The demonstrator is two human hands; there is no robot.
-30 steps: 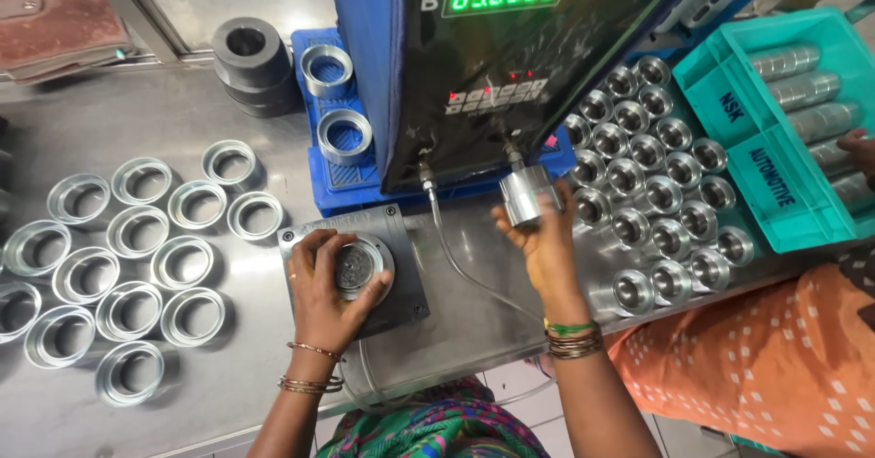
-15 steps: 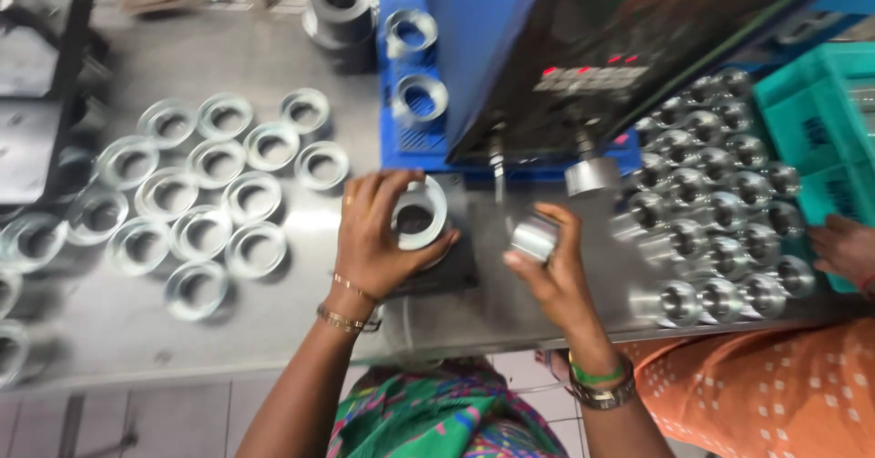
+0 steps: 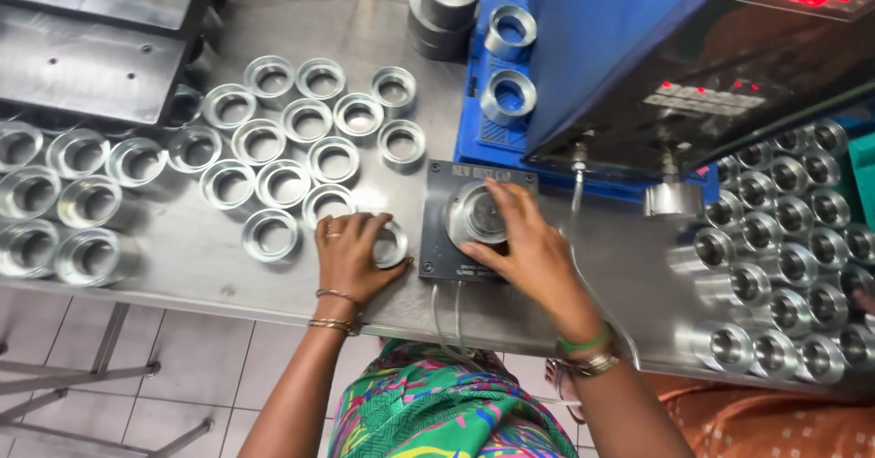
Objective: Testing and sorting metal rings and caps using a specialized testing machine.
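Fingers (image 3: 365, 230) of left hand (image 3: 351, 257) grasp a metal ring (image 3: 392, 245); right hand (image 3: 529, 248) clasps cylinder (image 3: 481, 214) on grey plate (image 3: 437, 239).

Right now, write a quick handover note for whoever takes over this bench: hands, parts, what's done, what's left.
Left hand: fingers on a ring set on the table beside the plate.
Right hand: fingers on a part seated on the plate below the gauge box.
Left: loose rings spread out. Right: rows of parts.
Done or left: the piles do not show which are gauged.
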